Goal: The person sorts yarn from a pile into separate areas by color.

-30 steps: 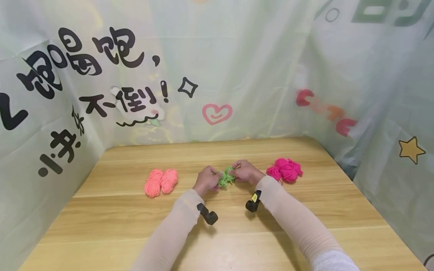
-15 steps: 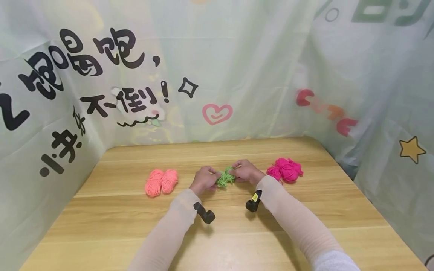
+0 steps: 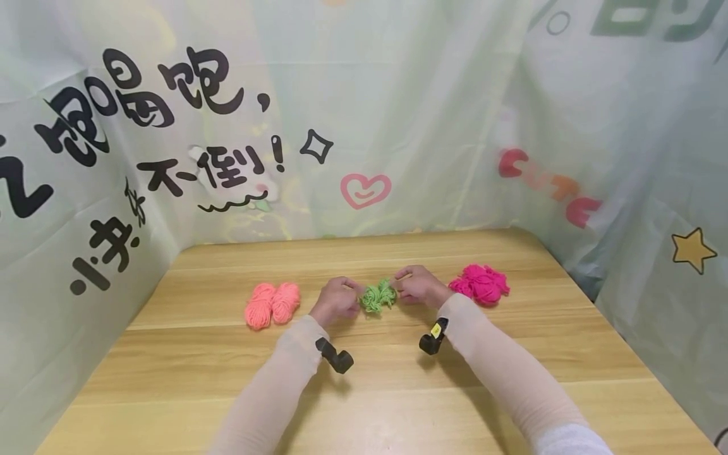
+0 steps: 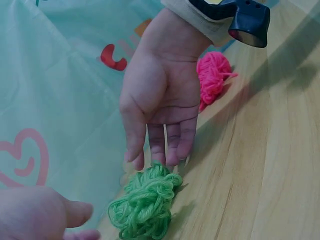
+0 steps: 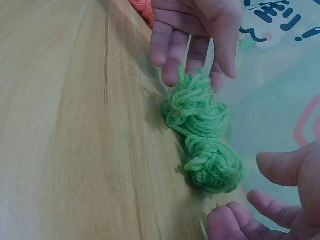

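Note:
A small skein of green yarn [image 3: 378, 297], pinched in at its middle into two lobes, lies on the wooden table between both hands. On its left side is my left hand [image 3: 337, 298], fingers extended; in the right wrist view those fingertips come right up to the loose loops of the green yarn [image 5: 197, 110]. My right hand [image 3: 419, 285] is at the other end, thumb and fingers spread apart. The right wrist view shows a gap between the right fingers [image 5: 270, 207] and the yarn. Neither hand grips anything.
Coral yarn [image 3: 272, 304] in two bundles lies to the left on the table [image 3: 375, 392]. Bright pink yarn [image 3: 482, 284] lies to the right, close behind the right wrist. A printed curtain [image 3: 432, 126] hangs around the table's back and sides.
Both hands have let go of the green yarn and drawn outward, the left to the left and the right slightly to the right. The yarn now shows whole between them.

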Available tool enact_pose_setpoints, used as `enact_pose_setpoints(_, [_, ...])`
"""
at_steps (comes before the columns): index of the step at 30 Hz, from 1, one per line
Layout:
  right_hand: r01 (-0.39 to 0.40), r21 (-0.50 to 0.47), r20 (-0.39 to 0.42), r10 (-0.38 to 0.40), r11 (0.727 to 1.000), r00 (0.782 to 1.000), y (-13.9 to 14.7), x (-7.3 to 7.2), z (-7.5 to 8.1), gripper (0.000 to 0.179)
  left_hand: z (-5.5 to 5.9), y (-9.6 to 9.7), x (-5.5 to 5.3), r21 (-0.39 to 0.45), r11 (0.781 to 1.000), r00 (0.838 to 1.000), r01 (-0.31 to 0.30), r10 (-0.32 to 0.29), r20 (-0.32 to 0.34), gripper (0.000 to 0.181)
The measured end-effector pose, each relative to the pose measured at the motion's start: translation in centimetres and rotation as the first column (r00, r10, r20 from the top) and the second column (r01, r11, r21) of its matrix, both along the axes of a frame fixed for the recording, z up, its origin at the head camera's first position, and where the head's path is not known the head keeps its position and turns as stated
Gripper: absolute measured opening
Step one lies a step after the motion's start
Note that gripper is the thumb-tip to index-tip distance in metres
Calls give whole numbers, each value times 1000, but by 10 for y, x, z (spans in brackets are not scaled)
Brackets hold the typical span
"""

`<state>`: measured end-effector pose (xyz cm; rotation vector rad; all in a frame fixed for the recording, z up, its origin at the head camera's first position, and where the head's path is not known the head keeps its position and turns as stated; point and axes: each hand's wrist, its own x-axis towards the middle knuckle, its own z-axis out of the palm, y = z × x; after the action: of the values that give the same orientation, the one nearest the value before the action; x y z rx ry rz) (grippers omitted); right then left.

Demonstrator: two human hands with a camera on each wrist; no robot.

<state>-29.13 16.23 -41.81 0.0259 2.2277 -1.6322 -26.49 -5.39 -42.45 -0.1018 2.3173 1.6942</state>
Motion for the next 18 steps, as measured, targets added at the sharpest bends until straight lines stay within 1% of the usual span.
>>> enact_pose_setpoints(2, [12,-26,-1,-12,1000,1000,1,1,2,35,1,-3,0,66,998,1000,-13,13,4,22])
enact_pose_setpoints(4, [21,-42,-3,-21,999,1000,1,3,4,32,2,-6,1,139,990,1000,-26,25,9,28])
enact_pose_setpoints(6, [28,-53,0,-28,998,1000,2,4,5,31,4,-8,1,185,982,999,-32,29,17,30])
enact_pose_setpoints(9, [34,-71,10,-33,997,999,4,7,7,37,6,-11,3,224,974,999,-27,19,36,36])
enact_pose_setpoints(13, [43,-152,54,-35,987,998,8,11,9,45,11,-15,7,270,963,997,-8,-13,74,45])
enact_pose_setpoints(15, [49,-187,70,-37,981,997,10,15,11,45,14,-17,10,290,957,996,-2,-25,91,47])
enact_pose_setpoints(18, [47,-193,65,-35,980,997,14,22,15,44,16,-20,15,287,958,995,5,-34,95,49])
